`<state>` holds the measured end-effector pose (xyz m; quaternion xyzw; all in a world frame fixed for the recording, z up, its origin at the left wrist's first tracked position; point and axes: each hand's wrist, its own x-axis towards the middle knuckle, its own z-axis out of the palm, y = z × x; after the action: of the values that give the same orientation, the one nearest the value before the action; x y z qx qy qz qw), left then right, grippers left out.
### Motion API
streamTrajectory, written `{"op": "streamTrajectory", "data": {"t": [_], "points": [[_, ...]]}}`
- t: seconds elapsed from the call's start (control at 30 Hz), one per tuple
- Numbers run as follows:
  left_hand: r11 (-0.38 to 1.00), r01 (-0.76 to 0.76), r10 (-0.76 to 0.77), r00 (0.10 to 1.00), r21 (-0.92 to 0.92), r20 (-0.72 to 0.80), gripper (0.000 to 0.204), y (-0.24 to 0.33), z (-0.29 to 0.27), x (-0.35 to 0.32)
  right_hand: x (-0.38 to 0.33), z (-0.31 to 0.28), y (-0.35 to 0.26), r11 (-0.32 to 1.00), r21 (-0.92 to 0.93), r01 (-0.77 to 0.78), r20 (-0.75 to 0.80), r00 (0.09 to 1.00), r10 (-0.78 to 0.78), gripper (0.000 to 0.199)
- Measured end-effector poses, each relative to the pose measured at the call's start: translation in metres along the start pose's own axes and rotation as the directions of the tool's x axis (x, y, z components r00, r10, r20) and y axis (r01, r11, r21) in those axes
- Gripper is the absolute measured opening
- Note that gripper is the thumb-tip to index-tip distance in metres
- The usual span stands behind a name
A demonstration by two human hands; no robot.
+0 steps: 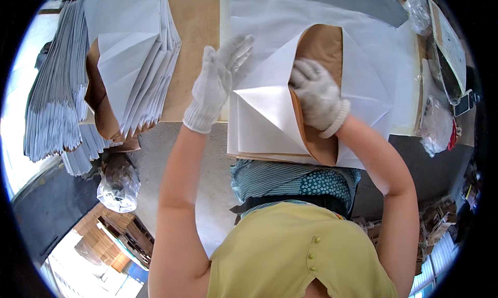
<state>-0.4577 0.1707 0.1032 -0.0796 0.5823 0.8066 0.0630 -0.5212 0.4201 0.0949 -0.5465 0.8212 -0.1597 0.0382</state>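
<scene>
In front of me on the table lies a white paper sack (267, 114), its end spread into a folded diamond with brown paper lining (324, 46) showing in the opening. My right hand (316, 95), in a white knit glove, is at that opening against the brown lining; its fingers are smeared by motion. My left hand (215, 80), gloved the same way, is raised just left of the sack. Its fingers are stretched out and nothing is in them. More flat sacks seem to lie under the spread one.
To the left stand a fanned pile of folded white sacks (132, 64) and a thick stack of grey-white sacks (57, 90). A clear plastic bag (118, 186) hangs below the table edge. At right are another plastic bag (437, 126) and a phone-like device (463, 104).
</scene>
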Motion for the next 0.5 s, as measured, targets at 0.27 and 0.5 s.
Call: {"op": "streamTrajectory", "data": {"t": [0.27,0.5], "points": [[0.464,-0.215,0.367,0.93,0.86,0.035,0.053,-0.034,0.048,-0.004,0.009,0.023,-0.015,0.935,0.226,-0.272,0.026,0.962,0.273,0.06],[0.269,-0.195,0.413,0.908,0.943,0.07,0.062,-0.035,0.06,-0.004,-0.058,-0.063,0.04,0.951,-0.047,-0.307,-0.331,0.903,0.275,0.041]]}}
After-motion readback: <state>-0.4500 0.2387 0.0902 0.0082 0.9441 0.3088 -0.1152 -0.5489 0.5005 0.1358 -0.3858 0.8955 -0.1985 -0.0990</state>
